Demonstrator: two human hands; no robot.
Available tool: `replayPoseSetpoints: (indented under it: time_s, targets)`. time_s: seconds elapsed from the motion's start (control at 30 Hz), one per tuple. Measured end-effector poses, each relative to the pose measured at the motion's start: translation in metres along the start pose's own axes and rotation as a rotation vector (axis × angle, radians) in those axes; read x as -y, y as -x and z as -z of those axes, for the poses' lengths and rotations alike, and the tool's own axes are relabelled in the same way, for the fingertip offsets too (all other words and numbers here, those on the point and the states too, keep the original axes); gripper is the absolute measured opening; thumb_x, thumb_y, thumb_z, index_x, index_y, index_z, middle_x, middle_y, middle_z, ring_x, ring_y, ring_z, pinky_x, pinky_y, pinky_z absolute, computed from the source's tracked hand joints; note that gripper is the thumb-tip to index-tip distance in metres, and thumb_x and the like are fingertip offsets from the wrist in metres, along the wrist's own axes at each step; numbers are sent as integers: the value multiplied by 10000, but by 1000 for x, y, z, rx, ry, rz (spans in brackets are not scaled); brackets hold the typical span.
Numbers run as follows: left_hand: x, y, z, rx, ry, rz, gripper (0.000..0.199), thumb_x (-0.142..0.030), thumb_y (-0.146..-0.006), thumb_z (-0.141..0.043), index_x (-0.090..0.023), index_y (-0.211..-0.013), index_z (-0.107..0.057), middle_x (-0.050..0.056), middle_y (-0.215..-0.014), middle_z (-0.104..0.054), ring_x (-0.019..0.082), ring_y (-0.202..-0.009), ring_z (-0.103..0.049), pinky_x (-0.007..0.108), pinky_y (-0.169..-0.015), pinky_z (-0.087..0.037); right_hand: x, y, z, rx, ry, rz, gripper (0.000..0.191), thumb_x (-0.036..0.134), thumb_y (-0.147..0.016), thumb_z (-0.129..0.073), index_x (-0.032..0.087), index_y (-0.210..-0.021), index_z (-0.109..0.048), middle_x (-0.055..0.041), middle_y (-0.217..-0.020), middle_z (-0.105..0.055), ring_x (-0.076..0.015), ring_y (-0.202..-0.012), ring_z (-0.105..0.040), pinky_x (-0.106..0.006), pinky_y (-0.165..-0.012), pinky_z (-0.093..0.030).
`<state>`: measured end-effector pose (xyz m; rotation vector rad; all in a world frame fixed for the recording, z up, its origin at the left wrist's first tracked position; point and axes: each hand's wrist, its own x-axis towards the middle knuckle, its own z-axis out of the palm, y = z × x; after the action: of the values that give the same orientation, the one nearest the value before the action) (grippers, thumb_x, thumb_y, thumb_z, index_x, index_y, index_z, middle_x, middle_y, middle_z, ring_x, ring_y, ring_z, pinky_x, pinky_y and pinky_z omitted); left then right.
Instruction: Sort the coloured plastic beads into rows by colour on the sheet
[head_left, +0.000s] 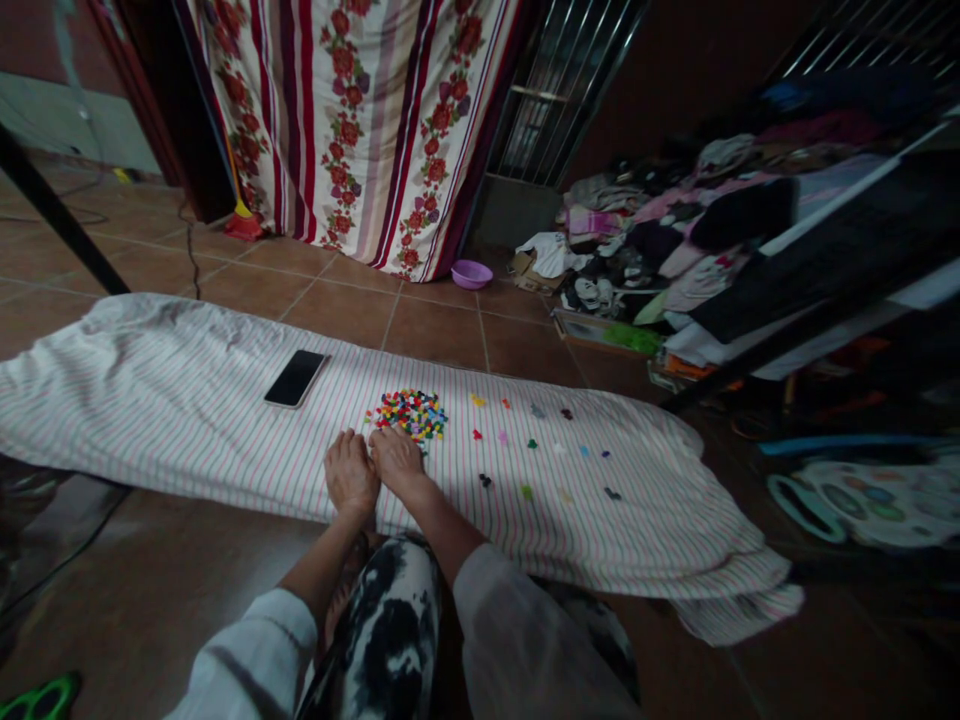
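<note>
A mound of tiny pieces in many colours (pixel 411 414), like little plastic bricks or beads, lies on a striped cloth (pixel 225 400). At its near left edge my right hand (pixel 397 460) rests with fingers bent and close together; whatever they may hold is hidden. My left hand (pixel 351 474) lies beside it on the cloth, the two touching or nearly so, its fingers loosely forward with nothing visible in them. Right of the mound, small pieces sit apart in rough rows by colour, among them a yellow group (pixel 478 400), a dark green group (pixel 532 443) and a black group (pixel 485 481).
A phone (pixel 295 379) with a dark screen lies left of the mound. Beyond the cloth are a flowered curtain (pixel 360 130), a purple basin (pixel 472 274) and a red broom head (pixel 244 224) on the tiled floor. Clothes (pixel 675 215) are heaped at the right.
</note>
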<state>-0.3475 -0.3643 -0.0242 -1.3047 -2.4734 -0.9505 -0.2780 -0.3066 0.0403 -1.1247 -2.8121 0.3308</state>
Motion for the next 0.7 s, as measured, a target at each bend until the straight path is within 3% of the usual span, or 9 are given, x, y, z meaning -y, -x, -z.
replayPoseSetpoints:
  time_s: [0.27, 0.47, 0.7]
  targets:
    - [0, 0, -1, -14, -4, 1, 290, -199, -861, -420, -115, -1065, -609, 147, -1199, -619, 269, -1198, -489, 421, -1011, -362, -13, 4, -7, -143, -125, 57, 218, 194, -910, -475, 210, -1028, -658, -62, -995, -627, -190, -1014, -512, -300, -908, -397]
    - [-2, 0, 0, -36, -3, 14, 296, -155, -860, -387, -117, -1047, -613, 142, -1189, -626, 261, -1195, -495, 412, -1013, -360, -28, 17, -11, -280, -375, -74, 207, 245, -932, -460, 219, -1032, -640, -43, -1038, -622, -151, -959, -568, -257, -856, -432]
    - [-5, -1, 5, -21, 3, 24, 273, -161, -843, -405, -124, -1003, -622, 143, -1185, -624, 267, -1178, -509, 412, -1009, -362, -41, 41, -15, -359, -471, -148, 179, 178, -886, -487, 229, -989, -625, -29, -991, -656, -156, -942, -593, -264, -840, -443]
